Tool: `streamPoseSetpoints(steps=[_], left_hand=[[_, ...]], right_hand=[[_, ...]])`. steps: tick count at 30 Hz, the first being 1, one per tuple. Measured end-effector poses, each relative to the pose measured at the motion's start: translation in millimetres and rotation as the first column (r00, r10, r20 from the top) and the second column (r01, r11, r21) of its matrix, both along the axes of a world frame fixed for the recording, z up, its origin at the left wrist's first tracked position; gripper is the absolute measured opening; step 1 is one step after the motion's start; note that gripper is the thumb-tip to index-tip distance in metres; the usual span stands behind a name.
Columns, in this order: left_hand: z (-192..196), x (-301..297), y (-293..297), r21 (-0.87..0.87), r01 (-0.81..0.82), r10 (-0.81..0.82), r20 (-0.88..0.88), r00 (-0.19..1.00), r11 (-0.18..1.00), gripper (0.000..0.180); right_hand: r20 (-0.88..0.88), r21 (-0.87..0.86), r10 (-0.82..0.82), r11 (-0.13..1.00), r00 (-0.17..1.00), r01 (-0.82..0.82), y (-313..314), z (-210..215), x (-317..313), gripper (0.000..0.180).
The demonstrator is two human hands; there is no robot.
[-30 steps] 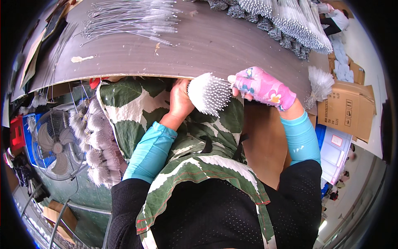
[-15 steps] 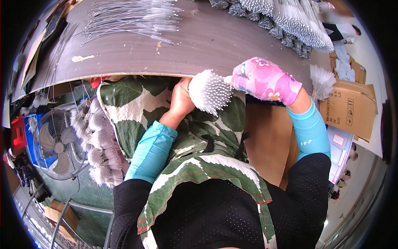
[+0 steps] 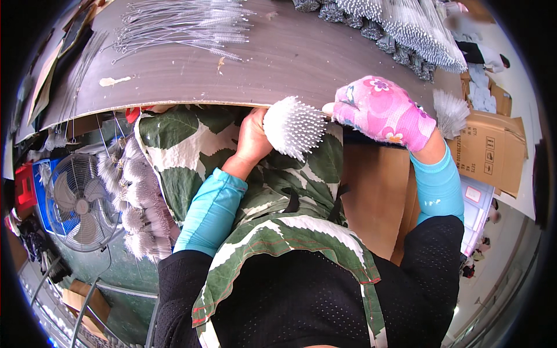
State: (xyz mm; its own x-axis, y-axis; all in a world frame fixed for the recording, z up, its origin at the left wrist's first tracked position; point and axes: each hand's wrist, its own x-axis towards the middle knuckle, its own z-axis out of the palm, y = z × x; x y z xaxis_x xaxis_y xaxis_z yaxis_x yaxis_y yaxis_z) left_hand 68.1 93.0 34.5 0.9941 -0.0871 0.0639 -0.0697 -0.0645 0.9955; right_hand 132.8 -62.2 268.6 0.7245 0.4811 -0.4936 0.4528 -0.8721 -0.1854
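Observation:
My bare left hand [image 3: 253, 137] is wrapped round a bundle of thin white-bristled wire brushes [image 3: 295, 127] above my lap at the table's front edge. The brush tips fan out to the right in a round head; the rest of the bundle is hidden by the hand. My right hand [image 3: 380, 113], in a pink flowered glove, is closed just right of the tips with thumb and finger pressed together. Whatever it may pinch is too small to make out. A small gap lies between its fingertips and the bundle.
On the brown table [image 3: 278, 64] lie loose wire brushes [image 3: 185, 29] at the far left and stacked bundles [image 3: 394, 32] at the far right. More bundles [image 3: 142, 203] hang at left beside a fan [image 3: 82, 203]. Cardboard boxes [image 3: 487, 151] stand at right.
My right hand has moved slightly right, away from the brush tips. The left hand and its bundle have hardly moved.

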Motion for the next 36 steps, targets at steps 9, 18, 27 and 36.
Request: streamPoseSetpoints(steps=[9, 18, 27, 36], left_hand=[[2, 0, 1, 0.018, 0.019, -0.019, 0.03, 0.999, 1.0, 0.03], [-3, 0, -3, 0.023, -0.02, 0.019, 0.029, 0.999, 1.0, 0.034], [-4, -1, -3, 0.077, -0.044, 0.042, 0.029, 0.999, 0.996, 0.035], [-4, -1, -3, 0.017, -0.039, 0.038, 0.031, 0.999, 0.999, 0.032]], right_hand=[[-0.029, 0.067, 0.031, 0.997, 0.999, -0.029, -5, -17, 6, 0.041], [-0.498, 0.14, -0.389, 0.846, 0.775, 0.515, -14, -34, -2, 0.049], [-0.557, 0.177, -0.485, 0.723, 0.674, 0.667, -19, -48, -8, 0.04], [-0.581, 0.188, -0.466, 0.721, 0.667, 0.667, -16, -37, -9, 0.038]])
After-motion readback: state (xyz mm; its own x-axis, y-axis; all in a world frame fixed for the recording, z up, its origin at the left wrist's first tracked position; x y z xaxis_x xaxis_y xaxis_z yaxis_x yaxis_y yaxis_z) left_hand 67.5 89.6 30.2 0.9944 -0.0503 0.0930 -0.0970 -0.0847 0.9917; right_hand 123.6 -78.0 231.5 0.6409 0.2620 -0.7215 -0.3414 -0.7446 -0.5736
